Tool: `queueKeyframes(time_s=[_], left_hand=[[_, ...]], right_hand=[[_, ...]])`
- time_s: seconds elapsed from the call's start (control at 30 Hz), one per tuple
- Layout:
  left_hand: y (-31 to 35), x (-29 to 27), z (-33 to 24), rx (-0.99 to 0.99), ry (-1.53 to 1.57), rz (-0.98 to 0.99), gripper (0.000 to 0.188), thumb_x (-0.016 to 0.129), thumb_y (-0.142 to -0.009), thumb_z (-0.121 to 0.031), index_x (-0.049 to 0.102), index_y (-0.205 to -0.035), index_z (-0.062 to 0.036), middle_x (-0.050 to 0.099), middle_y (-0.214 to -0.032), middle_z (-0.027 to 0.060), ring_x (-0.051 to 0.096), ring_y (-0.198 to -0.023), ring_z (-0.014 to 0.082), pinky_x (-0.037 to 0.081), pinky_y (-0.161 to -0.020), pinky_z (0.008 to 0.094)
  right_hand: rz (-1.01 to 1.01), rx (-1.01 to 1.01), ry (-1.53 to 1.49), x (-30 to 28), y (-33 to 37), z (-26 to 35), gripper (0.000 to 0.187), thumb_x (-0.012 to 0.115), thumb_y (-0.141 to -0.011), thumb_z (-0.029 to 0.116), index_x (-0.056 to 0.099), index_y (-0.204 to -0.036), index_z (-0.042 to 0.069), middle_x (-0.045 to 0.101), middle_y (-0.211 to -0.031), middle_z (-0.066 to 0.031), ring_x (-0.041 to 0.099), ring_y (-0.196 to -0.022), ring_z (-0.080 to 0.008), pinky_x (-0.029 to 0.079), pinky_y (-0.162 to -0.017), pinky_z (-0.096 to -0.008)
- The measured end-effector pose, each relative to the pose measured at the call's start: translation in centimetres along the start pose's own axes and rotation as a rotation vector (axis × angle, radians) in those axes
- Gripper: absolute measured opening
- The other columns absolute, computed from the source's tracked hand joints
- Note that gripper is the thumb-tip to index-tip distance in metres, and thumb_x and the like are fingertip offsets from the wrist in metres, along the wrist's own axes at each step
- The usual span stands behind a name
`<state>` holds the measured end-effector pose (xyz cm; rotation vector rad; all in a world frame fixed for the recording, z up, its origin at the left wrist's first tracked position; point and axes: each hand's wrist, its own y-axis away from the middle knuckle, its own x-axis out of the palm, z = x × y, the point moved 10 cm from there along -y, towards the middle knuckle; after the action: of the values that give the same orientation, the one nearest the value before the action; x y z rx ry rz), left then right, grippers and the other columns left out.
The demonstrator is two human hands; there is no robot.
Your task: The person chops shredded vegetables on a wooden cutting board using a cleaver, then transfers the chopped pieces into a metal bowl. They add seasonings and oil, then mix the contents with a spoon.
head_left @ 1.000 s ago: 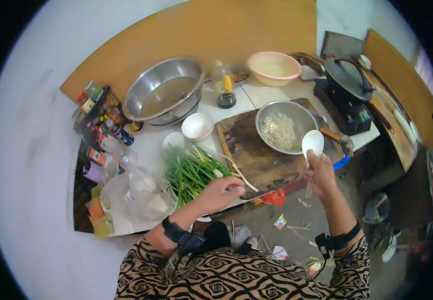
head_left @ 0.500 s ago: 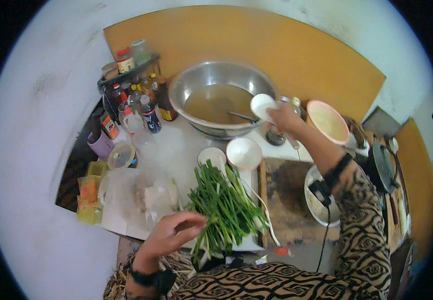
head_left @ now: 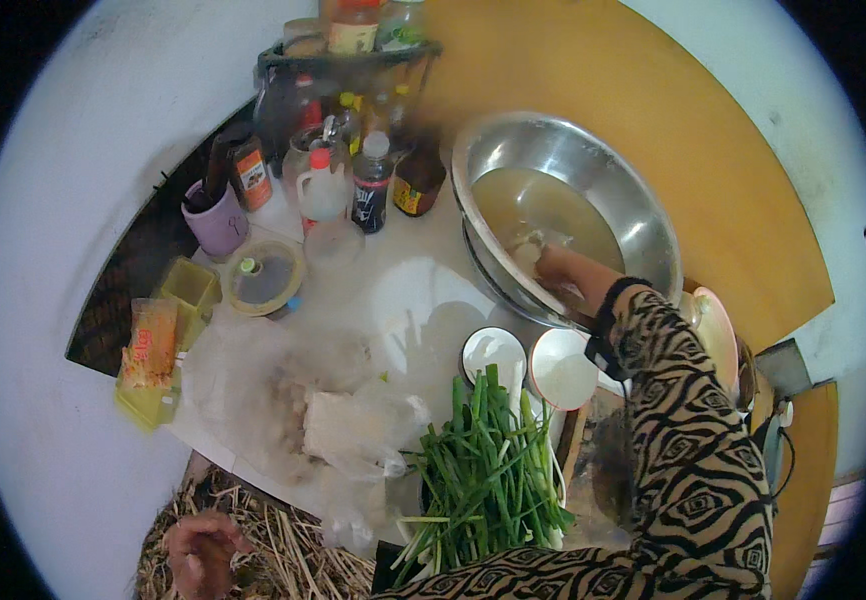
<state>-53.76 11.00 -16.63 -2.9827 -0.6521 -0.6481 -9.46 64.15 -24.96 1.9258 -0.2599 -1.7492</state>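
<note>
My right hand (head_left: 561, 268) reaches down into a large steel basin (head_left: 641, 235) of cloudy brownish water. Its fingers close on a small white bowl (head_left: 526, 254), mostly lost in the water and blur. Lower left, my left hand (head_left: 205, 553) hangs past the table edge over dry straw (head_left: 283, 545). Its fingers are loosely curled and apart, with nothing in them. Before me lies a heap of green scallions (head_left: 488, 470). Just beyond it stand two white bowls, one dark-rimmed (head_left: 494, 354) and one pale-rimmed (head_left: 565, 370).
Clear plastic bags (head_left: 383, 435) around a pale block lie left of the scallions. Bottles (head_left: 371, 185), a lidded jar (head_left: 265, 278), a purple cup (head_left: 216, 222) and yellow containers (head_left: 191, 290) line the left side. A wooden board (head_left: 598, 460) and a pink-rimmed basin (head_left: 718, 335) are partly behind my right arm.
My right hand has lowered the white bowl from above the basin's right rim into the water. My left hand has moved from beside the scallions to over the straw. The view has shifted and turned.
</note>
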Motion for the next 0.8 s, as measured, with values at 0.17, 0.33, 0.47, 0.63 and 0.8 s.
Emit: queueKeyframes(time_s=[0.17, 0.33, 0.47, 0.63, 0.8], left_hand=[[-1.3, 0.1, 1.0, -0.025, 0.011, 0.020, 0.053, 0.067, -0.085, -0.048, 0.054, -0.107, -0.0008, 0.057, -0.102, 0.0142, 0.057, -0.081, 0.0222, 0.051, -0.068, 0.0342], [-2.2, 0.8, 1.0, -0.026, 0.050, 0.060, 0.050, 0.066, -0.086, -0.044, 0.054, -0.108, -0.0009, 0.057, -0.102, 0.0142, 0.058, -0.081, 0.0229, 0.052, -0.070, 0.0357], [-2.6, 0.6, 1.1, -0.025, 0.083, 0.041, 0.050, 0.066, -0.086, -0.044, 0.053, -0.108, -0.0003, 0.056, -0.102, 0.0137, 0.058, -0.083, 0.0229, 0.052, -0.072, 0.0364], [-3.0, 0.7, 1.3, -0.053, 0.048, 0.056, 0.052, 0.065, -0.086, -0.045, 0.052, -0.108, 0.0003, 0.056, -0.102, 0.0123, 0.058, -0.082, 0.0218, 0.053, -0.074, 0.0366], [-3.3, 0.4, 1.3, -0.068, 0.027, 0.020, 0.053, 0.064, -0.087, -0.047, 0.052, -0.108, 0.0005, 0.056, -0.103, 0.0119, 0.057, -0.085, 0.0199, 0.053, -0.076, 0.0361]], right_hand=[[-0.129, 0.089, 0.013, -0.7, -1.5, -1.7, 0.020, 0.060, -0.081, 0.015, 0.072, -0.091, 0.003, 0.068, -0.093, -0.0164, 0.068, -0.074, -0.0278, 0.055, -0.065, -0.0406], [0.006, -0.188, -0.057, -0.5, -1.4, 0.4, 0.017, 0.059, -0.082, 0.015, 0.071, -0.082, 0.002, 0.066, -0.073, -0.0135, 0.065, -0.061, -0.0231, 0.054, -0.051, -0.0353], [-0.100, 0.229, -0.268, -1.2, -0.8, -3.8, 0.019, 0.056, -0.085, 0.015, 0.068, -0.091, 0.001, 0.065, -0.068, -0.0122, 0.061, -0.049, -0.0204, 0.051, -0.044, -0.0366], [-0.141, 0.102, -0.275, -1.0, -0.7, -2.8, 0.024, 0.061, -0.087, 0.023, 0.067, -0.093, 0.001, 0.063, -0.059, -0.0113, 0.057, -0.042, -0.0198, 0.048, -0.042, -0.0364], [-0.194, -0.064, -0.237, -1.9, -0.2, -1.0, 0.025, 0.062, -0.086, 0.024, 0.068, -0.090, 0.000, 0.065, -0.065, -0.0153, 0.062, -0.053, -0.0240, 0.051, -0.051, -0.0398]])
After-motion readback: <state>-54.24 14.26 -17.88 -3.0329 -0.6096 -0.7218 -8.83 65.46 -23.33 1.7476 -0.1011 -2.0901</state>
